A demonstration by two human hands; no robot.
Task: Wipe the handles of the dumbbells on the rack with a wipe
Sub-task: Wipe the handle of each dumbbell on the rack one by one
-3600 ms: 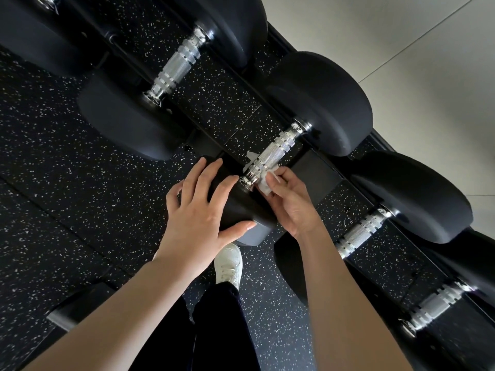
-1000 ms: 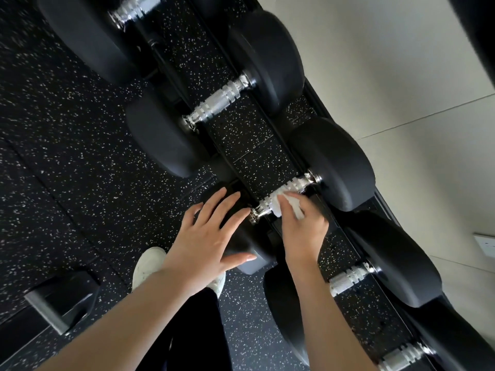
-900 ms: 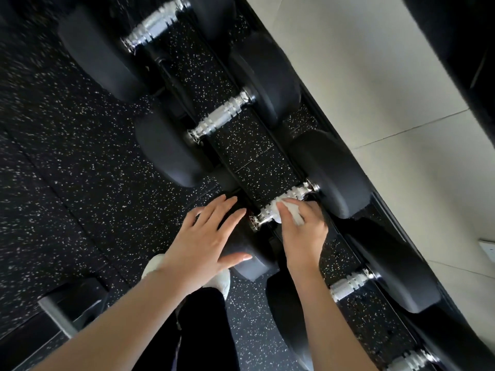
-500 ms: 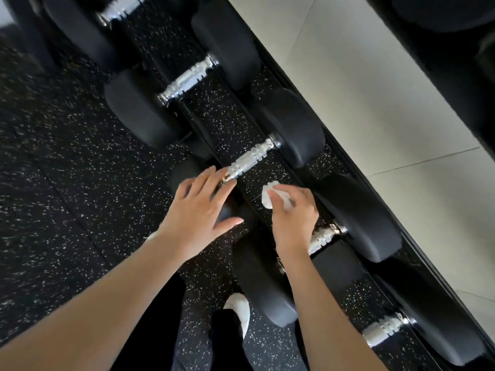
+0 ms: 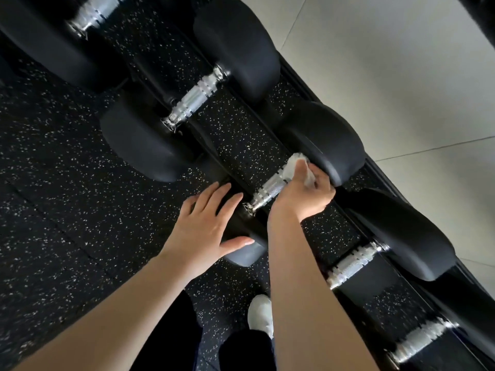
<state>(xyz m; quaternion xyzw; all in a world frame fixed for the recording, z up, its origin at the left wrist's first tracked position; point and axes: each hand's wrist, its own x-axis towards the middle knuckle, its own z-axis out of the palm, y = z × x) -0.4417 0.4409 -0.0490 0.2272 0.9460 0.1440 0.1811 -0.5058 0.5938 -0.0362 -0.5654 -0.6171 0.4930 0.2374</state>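
Black round-headed dumbbells (image 5: 325,140) lie side by side on a dark rack (image 5: 302,73), knurled chrome handles (image 5: 269,192) showing. A crumpled white wipe (image 5: 293,164) wraps one handle's far end.

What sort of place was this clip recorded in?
Most likely a gym's free-weights area: black dumbbells with knurled metal handles sit in a row on a rack, above speckled rubber flooring.

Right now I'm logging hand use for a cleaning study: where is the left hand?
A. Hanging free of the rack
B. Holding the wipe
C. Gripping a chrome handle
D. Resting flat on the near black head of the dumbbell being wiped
D: the left hand lies with straight fingers on the dumbbell's near head, while the right hand presses the wipe on the handle.
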